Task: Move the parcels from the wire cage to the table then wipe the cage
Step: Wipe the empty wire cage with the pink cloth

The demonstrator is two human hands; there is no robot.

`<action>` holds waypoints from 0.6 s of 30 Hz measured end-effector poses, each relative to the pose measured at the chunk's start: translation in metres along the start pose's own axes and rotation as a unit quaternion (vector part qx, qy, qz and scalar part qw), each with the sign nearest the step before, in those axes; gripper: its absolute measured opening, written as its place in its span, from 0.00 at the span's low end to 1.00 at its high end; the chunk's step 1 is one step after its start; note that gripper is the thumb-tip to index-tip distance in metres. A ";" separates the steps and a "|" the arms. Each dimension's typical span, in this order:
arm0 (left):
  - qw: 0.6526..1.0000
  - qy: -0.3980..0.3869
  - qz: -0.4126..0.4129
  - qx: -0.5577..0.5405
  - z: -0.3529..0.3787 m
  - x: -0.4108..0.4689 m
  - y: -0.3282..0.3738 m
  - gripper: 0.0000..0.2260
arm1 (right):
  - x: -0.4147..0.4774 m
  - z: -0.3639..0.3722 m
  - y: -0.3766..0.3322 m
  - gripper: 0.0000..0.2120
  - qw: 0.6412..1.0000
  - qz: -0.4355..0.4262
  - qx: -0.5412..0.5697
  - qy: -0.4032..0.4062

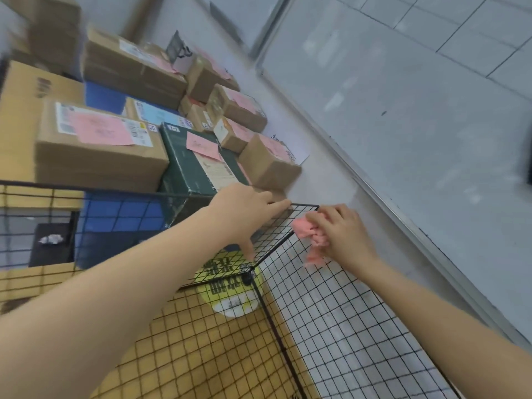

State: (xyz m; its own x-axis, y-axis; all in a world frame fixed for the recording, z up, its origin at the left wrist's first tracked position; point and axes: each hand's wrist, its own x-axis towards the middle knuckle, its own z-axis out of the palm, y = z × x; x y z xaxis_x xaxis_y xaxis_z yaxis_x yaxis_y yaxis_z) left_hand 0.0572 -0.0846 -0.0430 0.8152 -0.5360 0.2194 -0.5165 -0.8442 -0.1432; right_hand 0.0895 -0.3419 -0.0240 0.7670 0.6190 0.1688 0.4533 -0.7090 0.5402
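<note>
Left hand (pixel 244 208) curled over the top corner of wire cage (pixel 316 298), steadying it. Right hand (pixel 339 234) pinches bunched pink cloth (pixel 309 234) against side mesh. Cage by desk (pixel 325 180) near edge: likely light, springy; brace at rim. Cloth soft. One cage, one cloth; parcels (pixel 100 148) on desk, roughly ten, blurred.

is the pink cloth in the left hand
No, the pink cloth is bunched in the right hand against the mesh, while the left hand grips the top edge of the wire cage.
</note>
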 end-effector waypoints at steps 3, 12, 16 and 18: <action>1.000 0.005 0.007 0.004 0.003 0.002 -0.002 0.56 | 0.004 0.009 0.003 0.33 0.999 -0.013 -0.027 0.013; 1.000 -0.004 0.005 0.002 0.000 0.000 -0.003 0.56 | 0.005 0.027 -0.032 0.34 0.969 -0.246 -0.026 -0.013; 1.000 -0.007 0.002 0.007 0.000 0.000 -0.003 0.56 | 0.002 0.056 -0.051 0.21 0.955 -0.295 0.031 -0.011; 1.000 -0.009 0.005 0.008 -0.001 0.000 -0.004 0.56 | -0.002 0.060 -0.048 0.18 0.951 -0.303 0.031 -0.056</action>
State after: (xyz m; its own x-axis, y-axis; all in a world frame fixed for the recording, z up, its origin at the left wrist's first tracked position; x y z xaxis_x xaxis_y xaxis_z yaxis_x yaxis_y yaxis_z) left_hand 0.0594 -0.0814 -0.0418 0.8147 -0.5442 0.2004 -0.5205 -0.8385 -0.1612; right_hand 0.0936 -0.3291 -0.0997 0.3989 0.8828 -0.2480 0.8504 -0.2549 0.4602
